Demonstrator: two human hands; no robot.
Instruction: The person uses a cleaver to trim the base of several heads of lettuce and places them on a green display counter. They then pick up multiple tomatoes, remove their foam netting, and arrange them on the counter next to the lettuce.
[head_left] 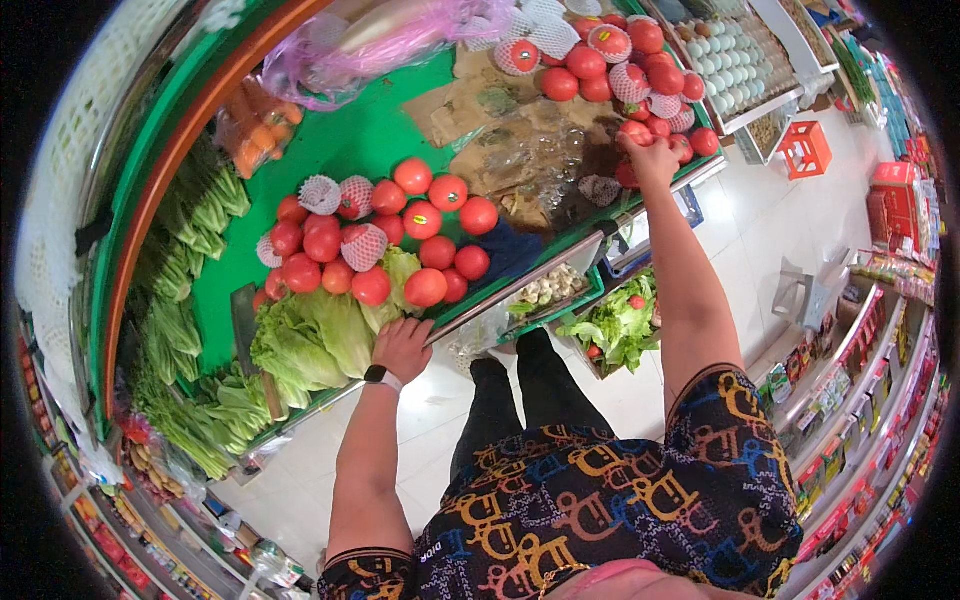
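At the far right end of the stand, my right hand (652, 162) is closed on a red tomato (634, 132) at the near edge of a pile of tomatoes (587, 63), some in white foam nets. My left hand (403, 350), with a watch on its wrist, lies on the stand's front edge beside green lettuce (318, 335). Its fingers are stretched out and hold nothing that I can see. Just beyond it sits a second group of tomatoes (421, 220), several of them wearing foam nets (363, 246).
Brown cardboard (510, 165) and clear plastic lie between the tomato groups. Leafy greens (172, 330) and bagged carrots (257, 130) are at the left. Egg trays (728, 65) stand at the far right, near an orange stool (805, 150). A lettuce crate (615, 325) sits below the stand.
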